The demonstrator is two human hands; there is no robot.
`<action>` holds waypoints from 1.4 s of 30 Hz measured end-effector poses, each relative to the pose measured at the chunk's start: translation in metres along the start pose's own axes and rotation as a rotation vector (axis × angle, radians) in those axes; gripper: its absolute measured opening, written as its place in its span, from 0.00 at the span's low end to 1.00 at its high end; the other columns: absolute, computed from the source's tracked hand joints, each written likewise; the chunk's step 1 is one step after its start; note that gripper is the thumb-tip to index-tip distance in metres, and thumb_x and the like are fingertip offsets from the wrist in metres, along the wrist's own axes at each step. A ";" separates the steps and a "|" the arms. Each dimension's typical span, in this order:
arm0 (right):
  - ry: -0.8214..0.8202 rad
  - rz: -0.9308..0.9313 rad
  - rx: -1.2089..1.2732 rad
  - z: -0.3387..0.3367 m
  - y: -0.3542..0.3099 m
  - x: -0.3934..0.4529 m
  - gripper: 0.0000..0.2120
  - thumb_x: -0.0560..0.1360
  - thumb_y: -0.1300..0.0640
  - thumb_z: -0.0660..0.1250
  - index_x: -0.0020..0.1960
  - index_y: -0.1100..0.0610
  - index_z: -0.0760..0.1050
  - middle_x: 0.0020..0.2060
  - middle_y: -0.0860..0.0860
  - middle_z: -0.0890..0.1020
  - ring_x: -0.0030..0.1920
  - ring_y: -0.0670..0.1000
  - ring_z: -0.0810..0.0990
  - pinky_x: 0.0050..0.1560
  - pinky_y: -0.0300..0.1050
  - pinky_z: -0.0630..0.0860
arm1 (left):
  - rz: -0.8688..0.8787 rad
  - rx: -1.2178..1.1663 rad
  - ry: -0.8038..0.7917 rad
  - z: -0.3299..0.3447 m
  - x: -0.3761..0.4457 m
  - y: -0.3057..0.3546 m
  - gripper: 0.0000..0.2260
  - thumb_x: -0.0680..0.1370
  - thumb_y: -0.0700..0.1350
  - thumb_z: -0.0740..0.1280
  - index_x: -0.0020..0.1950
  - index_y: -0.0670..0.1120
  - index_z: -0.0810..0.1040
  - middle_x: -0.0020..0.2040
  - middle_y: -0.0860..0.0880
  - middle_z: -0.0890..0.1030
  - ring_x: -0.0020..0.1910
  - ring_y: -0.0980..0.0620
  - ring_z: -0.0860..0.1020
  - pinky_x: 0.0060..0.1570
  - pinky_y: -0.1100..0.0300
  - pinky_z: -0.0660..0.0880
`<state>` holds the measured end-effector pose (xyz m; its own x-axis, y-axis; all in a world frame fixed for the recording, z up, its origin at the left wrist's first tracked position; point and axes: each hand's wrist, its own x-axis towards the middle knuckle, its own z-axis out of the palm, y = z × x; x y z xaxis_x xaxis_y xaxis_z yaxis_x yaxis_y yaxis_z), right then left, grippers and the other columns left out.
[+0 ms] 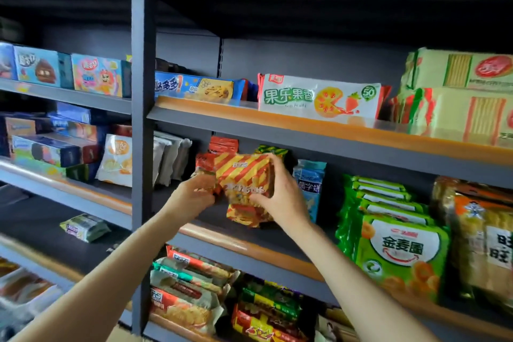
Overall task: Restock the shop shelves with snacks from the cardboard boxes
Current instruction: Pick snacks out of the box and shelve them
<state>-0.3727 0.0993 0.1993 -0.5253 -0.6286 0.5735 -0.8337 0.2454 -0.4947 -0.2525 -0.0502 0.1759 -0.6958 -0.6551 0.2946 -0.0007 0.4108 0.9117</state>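
At nine o'clock, pastel cardboard biscuit boxes point(69, 71) stand in a row on the left bay's grey metal shelf, and below them, near eight o'clock, a small pale green wrapped pack point(84, 227) lies alone on a dark shelf board. A grey steel upright post point(142, 119) divides the two bays.

Just right of the post, near the centre, the left hand point(191, 197) pinches the left edge of a red-and-yellow striped foil snack bag point(245, 189), fingers curled onto the wrapper. The bag is held upright above the middle grey shelf with an orange front strip point(244, 247), its lower edge close to the board; whether it touches is unclear. The right hand point(280, 197) grips the bag's right side, thumb across the front and fingers wrapped over the top corner.

Behind the bag stand red and green packets. At three o'clock from the bag, a light blue snack packet point(309, 189) stands upright, and farther right, around four o'clock, a row of bright green ring-snack bags point(397, 247) fills the shelf. At one o'clock, a long white fruit-biscuit pack point(319, 98) lies on the shelf above.
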 end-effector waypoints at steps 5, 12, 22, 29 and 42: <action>-0.085 0.254 0.050 0.030 0.026 0.027 0.47 0.68 0.51 0.76 0.75 0.55 0.49 0.70 0.56 0.66 0.70 0.58 0.65 0.67 0.52 0.65 | -0.164 0.293 0.009 0.020 0.010 -0.032 0.20 0.71 0.43 0.67 0.62 0.44 0.75 0.60 0.43 0.77 0.60 0.45 0.75 0.58 0.56 0.69; -0.126 0.430 -0.058 0.056 0.029 0.033 0.49 0.70 0.50 0.73 0.76 0.57 0.43 0.72 0.60 0.57 0.69 0.60 0.67 0.62 0.52 0.70 | -0.094 0.473 0.044 0.019 0.002 -0.053 0.18 0.75 0.37 0.62 0.65 0.42 0.72 0.63 0.45 0.76 0.62 0.47 0.74 0.56 0.60 0.68; 0.112 -0.340 -0.228 0.076 -0.029 -0.043 0.21 0.68 0.63 0.68 0.61 0.63 0.71 0.60 0.62 0.70 0.59 0.63 0.71 0.59 0.56 0.71 | -0.126 0.472 0.143 -0.026 -0.087 -0.105 0.13 0.74 0.38 0.64 0.58 0.42 0.76 0.56 0.44 0.79 0.54 0.44 0.78 0.53 0.54 0.72; -0.847 -0.243 -0.270 0.203 -0.015 -0.162 0.18 0.75 0.54 0.64 0.64 0.57 0.69 0.63 0.55 0.66 0.65 0.57 0.64 0.64 0.48 0.62 | -0.505 0.451 0.115 -0.093 -0.211 -0.216 0.18 0.69 0.44 0.62 0.55 0.37 0.77 0.53 0.36 0.79 0.52 0.37 0.77 0.55 0.47 0.72; -1.499 0.114 -0.132 0.473 0.042 -0.285 0.19 0.76 0.52 0.65 0.62 0.61 0.70 0.60 0.58 0.74 0.61 0.57 0.72 0.58 0.44 0.68 | -0.853 0.628 0.112 -0.161 -0.282 -0.371 0.13 0.75 0.37 0.63 0.59 0.42 0.76 0.55 0.43 0.80 0.54 0.43 0.78 0.55 0.49 0.74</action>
<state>-0.1774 -0.0605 -0.2935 0.0009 -0.7319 -0.6814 -0.8531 0.3549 -0.3824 0.0596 -0.1201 -0.1992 -0.2202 -0.9220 -0.3184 -0.8492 0.0206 0.5276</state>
